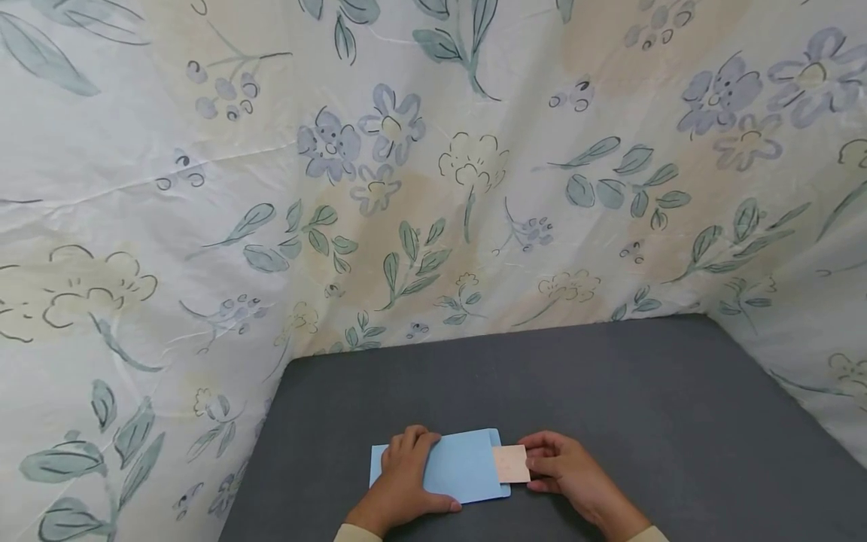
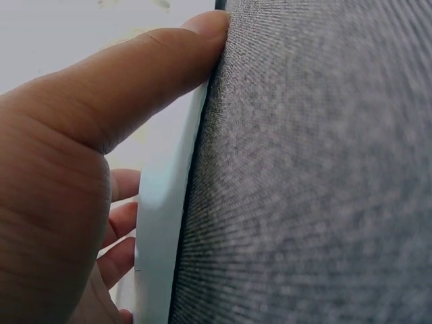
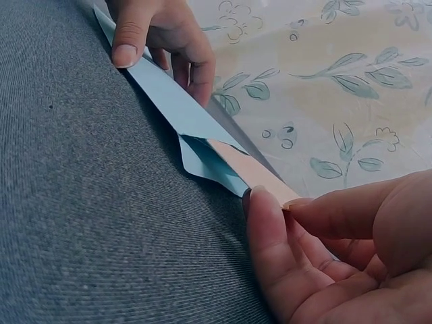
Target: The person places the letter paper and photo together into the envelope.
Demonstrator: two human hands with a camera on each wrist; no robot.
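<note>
A light blue envelope (image 1: 463, 467) lies on the dark grey table, its opening facing right. My left hand (image 1: 406, 474) holds it down across its left part, with the thumb at the near edge and the fingers at the far edge. From the opening sticks out a pale pink card (image 1: 512, 464), part of it hidden inside the envelope. My right hand (image 1: 569, 470) pinches the card's outer end between thumb and fingers. In the right wrist view the envelope's flap (image 3: 206, 165) hangs below the card, and the mouth gapes slightly.
The dark grey tabletop (image 1: 542, 384) stretches behind and to both sides of the hands. A floral cloth (image 1: 433, 188) hangs along its back, and more of it borders the left and right sides.
</note>
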